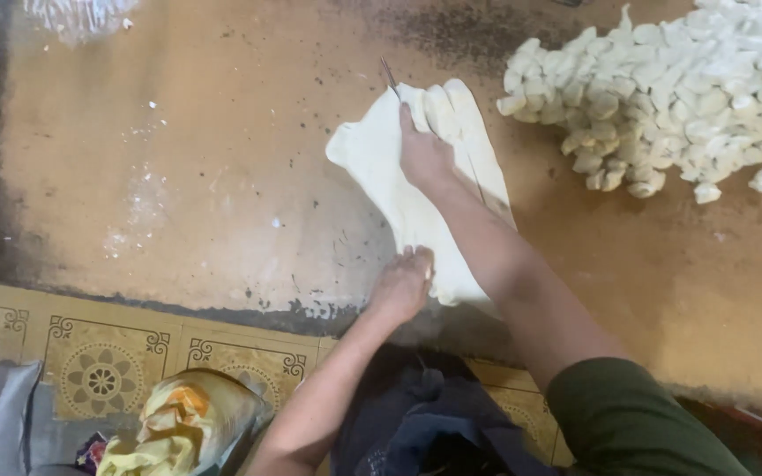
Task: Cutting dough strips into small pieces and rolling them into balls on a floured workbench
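From where I watched, the long, pale, folded sheet of soft dough [416, 216] lay on the worn brown board [178, 176], running from its near edge toward the far side. My right hand [423, 154] was closed around a thin metal knife [389, 76], of which only the tip showed past the dough's far end, while the heel of that hand pressed on the sheet. My left hand [401, 286] rested with curled fingers on the near end, pinning it; I could not tell whether it pinched the dough or merely pressed.

I judged the dough limp, fairly heavy and slightly tacky, apt to stretch or sag if lifted by one end, so best held flat and supported at both ends. A heap of small white cut dough pieces [672, 88] sat well apart to the right. A yellow crumpled plastic bag [183, 423] lay on the patterned floor tiles [99, 353].
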